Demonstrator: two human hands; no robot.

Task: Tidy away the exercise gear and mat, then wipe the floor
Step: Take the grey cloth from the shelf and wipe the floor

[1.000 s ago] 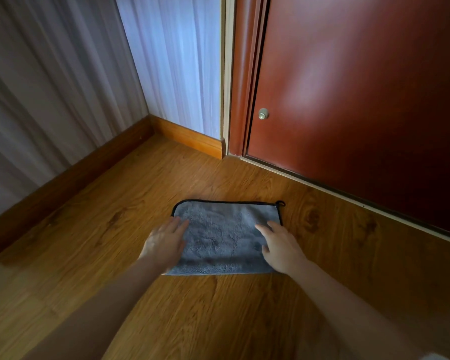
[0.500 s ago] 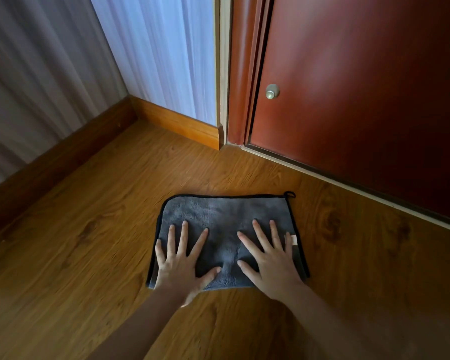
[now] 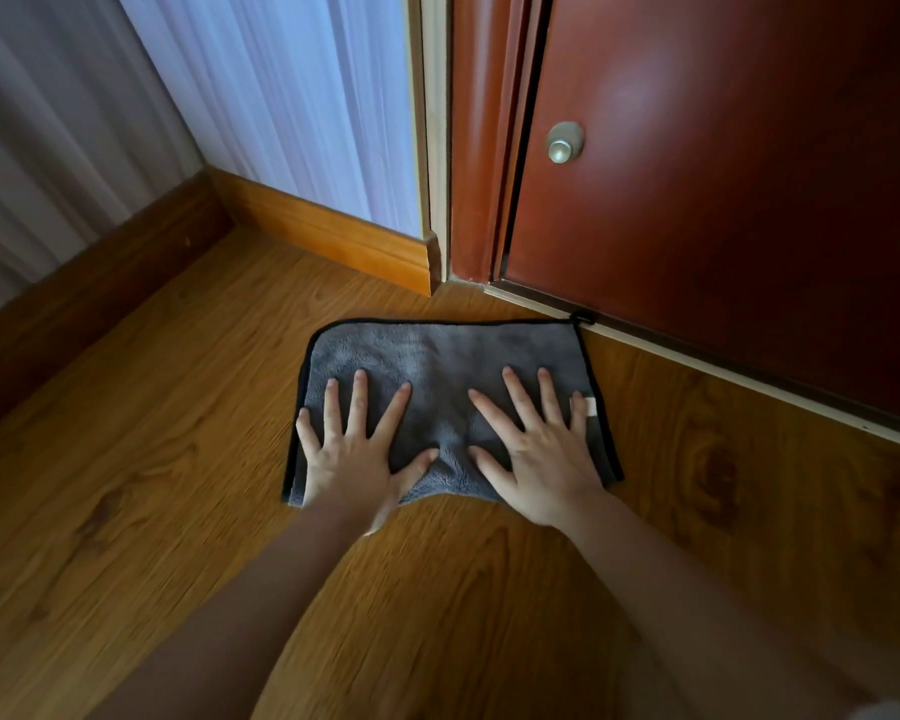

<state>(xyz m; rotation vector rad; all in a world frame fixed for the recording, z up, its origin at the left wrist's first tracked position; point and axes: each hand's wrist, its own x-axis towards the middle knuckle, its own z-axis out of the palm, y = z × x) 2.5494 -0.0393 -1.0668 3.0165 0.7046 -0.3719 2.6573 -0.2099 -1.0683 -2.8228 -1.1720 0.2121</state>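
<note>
Floor [image 3: 126,511]: wood-look boards fill most of your view; you are on the wiping step, and how much is already wiped cannot be told.
Door [image 3: 749,200]: dark red, from 12 to 3 o'clock, shut, with a round metal knob [image 3: 565,142].
Cloth [image 3: 437,366]: grey with black edging, spread flat at centre, its far right corner just beside the door sill.
Gear and mat: none in view, so likely put away already.
Left hand [image 3: 354,454]: fingers splayed straight, palm pressing the cloth's 8 o'clock part; grips nothing.
Right hand [image 3: 536,449]: likewise flat and spread, pressing the 4 o'clock part.
Tag [image 3: 590,406]: small white label at the cloth's right edge; no writing readable.
</note>
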